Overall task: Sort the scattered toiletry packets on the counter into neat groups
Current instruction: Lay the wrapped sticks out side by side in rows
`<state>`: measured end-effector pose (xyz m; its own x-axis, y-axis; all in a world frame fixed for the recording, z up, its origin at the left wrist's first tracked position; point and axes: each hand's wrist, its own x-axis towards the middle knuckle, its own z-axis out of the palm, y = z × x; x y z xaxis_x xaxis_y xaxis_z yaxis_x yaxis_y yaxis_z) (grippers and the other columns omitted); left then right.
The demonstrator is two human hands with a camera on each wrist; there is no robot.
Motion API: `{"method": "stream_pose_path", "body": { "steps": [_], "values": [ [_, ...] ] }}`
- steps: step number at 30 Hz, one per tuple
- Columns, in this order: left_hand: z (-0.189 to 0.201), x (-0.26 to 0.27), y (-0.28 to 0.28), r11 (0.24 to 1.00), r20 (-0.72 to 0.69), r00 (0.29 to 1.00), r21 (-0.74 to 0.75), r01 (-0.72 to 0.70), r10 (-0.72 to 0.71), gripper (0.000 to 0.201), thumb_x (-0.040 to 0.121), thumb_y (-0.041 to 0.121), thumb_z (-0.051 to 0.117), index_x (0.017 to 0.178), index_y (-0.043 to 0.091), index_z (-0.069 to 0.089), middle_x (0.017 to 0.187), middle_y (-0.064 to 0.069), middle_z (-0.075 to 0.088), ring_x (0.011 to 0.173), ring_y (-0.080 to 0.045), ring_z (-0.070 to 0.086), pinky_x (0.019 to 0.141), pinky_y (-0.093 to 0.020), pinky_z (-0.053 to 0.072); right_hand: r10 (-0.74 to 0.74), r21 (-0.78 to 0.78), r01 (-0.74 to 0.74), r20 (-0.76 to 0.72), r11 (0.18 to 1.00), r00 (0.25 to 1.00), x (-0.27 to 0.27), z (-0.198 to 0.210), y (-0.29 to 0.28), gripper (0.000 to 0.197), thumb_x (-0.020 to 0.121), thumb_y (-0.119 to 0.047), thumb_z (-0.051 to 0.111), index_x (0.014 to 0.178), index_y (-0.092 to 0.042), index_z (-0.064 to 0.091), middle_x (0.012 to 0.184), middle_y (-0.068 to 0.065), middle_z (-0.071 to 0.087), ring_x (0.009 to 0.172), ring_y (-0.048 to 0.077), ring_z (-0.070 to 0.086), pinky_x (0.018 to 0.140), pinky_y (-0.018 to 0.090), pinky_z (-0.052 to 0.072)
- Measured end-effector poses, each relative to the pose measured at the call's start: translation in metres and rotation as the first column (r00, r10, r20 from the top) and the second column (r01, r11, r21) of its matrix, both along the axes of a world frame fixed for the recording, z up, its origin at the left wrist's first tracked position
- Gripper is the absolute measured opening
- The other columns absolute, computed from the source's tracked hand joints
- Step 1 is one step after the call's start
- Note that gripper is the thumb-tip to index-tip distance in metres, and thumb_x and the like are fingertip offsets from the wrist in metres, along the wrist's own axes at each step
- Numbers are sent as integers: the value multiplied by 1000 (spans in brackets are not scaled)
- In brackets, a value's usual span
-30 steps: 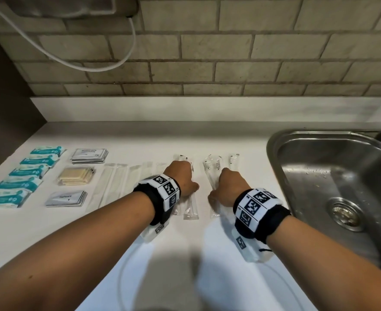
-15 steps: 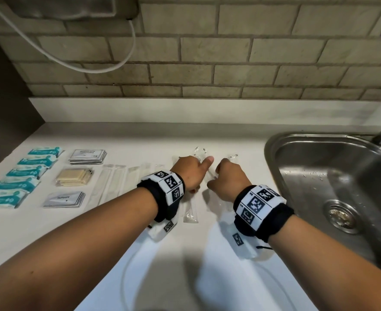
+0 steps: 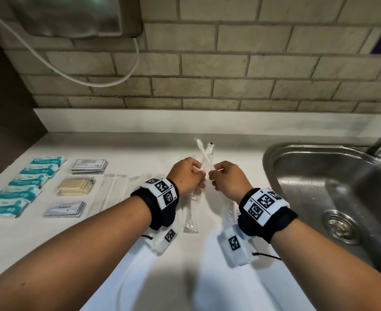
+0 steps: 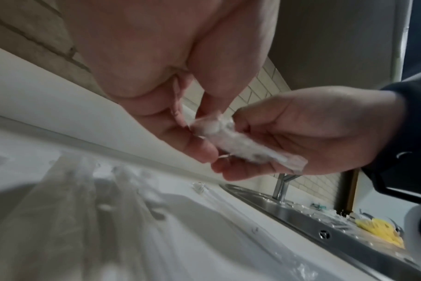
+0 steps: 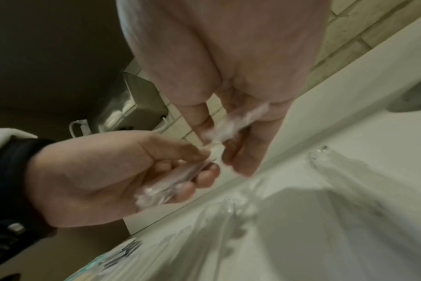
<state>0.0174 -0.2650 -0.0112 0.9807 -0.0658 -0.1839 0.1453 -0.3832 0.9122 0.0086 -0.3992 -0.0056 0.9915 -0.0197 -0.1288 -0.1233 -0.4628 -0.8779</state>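
From the head view, the left hand and right hand meet above the white counter, each with fingers curled round clear toothbrush packets whose ends cross and stick up beyond the knuckles. One more clear packet lies flat on the counter below the left wrist. To the left lie teal packets, a stack of grey sachets with print too small to read, tan sachets and another grey stack. The sink is cut off at the right.

The left wrist view shows the right hand's fingertips pinching a crumpled clear wrapper that the left thumb also touches; motion blur softens it.

The right wrist view shows both hands gripping blurred plastic; any printing is unreadable.
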Motion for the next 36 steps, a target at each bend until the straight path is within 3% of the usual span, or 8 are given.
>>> {"method": "stream_pose_path", "body": {
  "steps": [2,4,9,12,17,28,33,36],
  "values": [
    [-2,-4,2,1000,-10,1000,10,-30,30,16,92,11,58,107,9,51,82,-16,69,64,-31,68,58,-42,58,-56,-89,60,45,994,997,0,-4,-8,24,91,-17,54,67,-17,52,64,-2,53,70,24,50,59,29,40],
    [-5,-6,4,998,-7,999,43,-51,52,17,91,11,59,106,9,51,87,-17,70,59,-25,67,48,-30,54,-107,-117,114,64,987,992,-1,-7,-16,34,93,-16,50,59,-15,49,61,2,49,70,26,47,56,29,32],
    [-14,-1,7,951,33,998,302,-69,62,13,84,22,64,93,20,54,96,-4,71,84,-21,66,70,-27,48,-174,-252,165,-11,953,985,4,-18,-24,21,93,-26,45,82,-26,63,89,8,61,106,37,50,76,33,28],
    [-17,-2,5,934,18,998,354,-57,54,10,84,22,64,90,20,56,97,-1,67,89,-21,63,73,-26,46,-173,-214,159,-47,964,984,4,-20,-26,23,93,-23,49,72,-20,58,76,4,57,90,28,49,69,28,33],
    [-21,-8,1,929,3,1000,370,-25,26,18,81,21,71,90,17,56,95,-1,62,82,-16,57,66,-24,42,-171,-166,155,-87,974,981,-3,-18,-18,28,93,-18,52,115,-8,65,121,11,66,110,29,60,90,28,44],
    [-26,-22,-14,916,-56,997,393,75,-58,25,82,22,71,97,16,52,74,-4,64,51,-16,59,50,-24,46,-38,-465,-45,-169,884,985,-15,-28,-9,16,86,-14,57,101,-10,60,100,10,68,89,28,67,72,31,53],
    [-26,-19,-8,839,8,990,531,116,-142,24,80,33,72,96,22,58,98,1,63,87,-17,61,77,-30,51,37,-644,-110,-126,757,991,-18,-21,-12,24,86,-32,61,104,-16,61,101,3,67,90,24,65,72,29,50],
    [-23,-18,-4,693,52,952,698,182,-303,38,83,37,67,118,25,61,123,2,58,115,-21,49,94,-34,45,183,-690,-162,-43,705,982,-18,-20,-11,37,87,-32,61,122,-20,57,121,5,60,111,26,57,89,35,48]
  ]
}}
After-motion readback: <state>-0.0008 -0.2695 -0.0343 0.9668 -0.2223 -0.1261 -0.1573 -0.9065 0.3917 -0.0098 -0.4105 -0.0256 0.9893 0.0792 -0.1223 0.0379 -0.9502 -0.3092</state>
